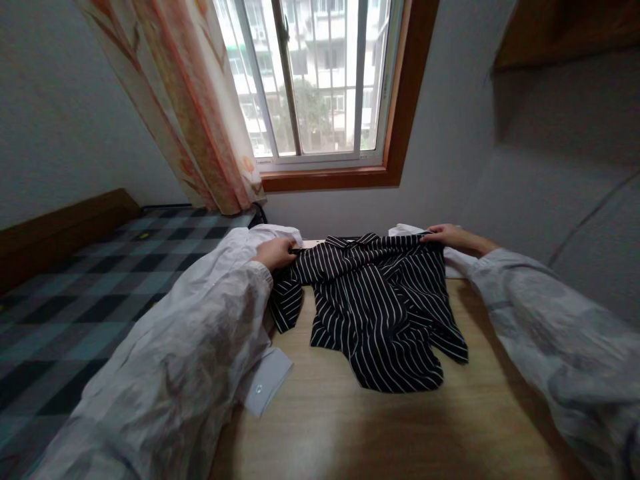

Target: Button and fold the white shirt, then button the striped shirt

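Note:
A black shirt with thin white stripes (pixel 380 300) lies crumpled on a light wooden table (pixel 380 427), collar toward the window. My left hand (pixel 275 253) is closed on the shirt's left shoulder. My right hand (pixel 443 235) pinches the right shoulder at the far edge. Both arms wear loose white sleeves. White garments (pixel 273 233) lie under and behind the striped shirt at the table's far end.
A bed with a dark checked cover (pixel 75 300) and wooden headboard stands to the left. A patterned curtain (pixel 200 113) hangs beside a wood-framed window (pixel 320 87). A grey wall rises on the right. A white cuff (pixel 265 383) rests on the table near me.

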The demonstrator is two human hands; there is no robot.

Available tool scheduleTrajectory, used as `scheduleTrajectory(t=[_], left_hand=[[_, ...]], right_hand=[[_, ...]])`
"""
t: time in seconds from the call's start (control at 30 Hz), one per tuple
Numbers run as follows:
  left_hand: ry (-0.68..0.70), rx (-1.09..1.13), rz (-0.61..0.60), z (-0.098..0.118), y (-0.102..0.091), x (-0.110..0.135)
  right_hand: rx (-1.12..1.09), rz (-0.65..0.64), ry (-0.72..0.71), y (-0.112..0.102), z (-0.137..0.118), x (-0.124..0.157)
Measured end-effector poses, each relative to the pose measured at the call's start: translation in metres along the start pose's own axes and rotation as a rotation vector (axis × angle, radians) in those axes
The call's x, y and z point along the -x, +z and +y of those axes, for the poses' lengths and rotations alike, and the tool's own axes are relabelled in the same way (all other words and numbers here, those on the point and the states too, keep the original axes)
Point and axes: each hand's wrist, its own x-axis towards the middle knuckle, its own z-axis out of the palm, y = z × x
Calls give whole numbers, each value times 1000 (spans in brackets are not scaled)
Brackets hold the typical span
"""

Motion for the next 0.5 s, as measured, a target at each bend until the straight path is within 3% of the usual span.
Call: scheduleTrajectory(t=[0.17,0.37,0.43,0.5], left_hand=[[-90,-22,152,-1,-14,3],[-129,33,348,1,-20,7],[-122,35,346,0,-17,7],[-94,14,305,0,-14,7]], right_hand=[[-151,246,-195,-5,5,3],[-137,556,-235,-3,9,-7],[-100,554,-222,-2,13,-9],[42,434,-165,-4,19,-8]])
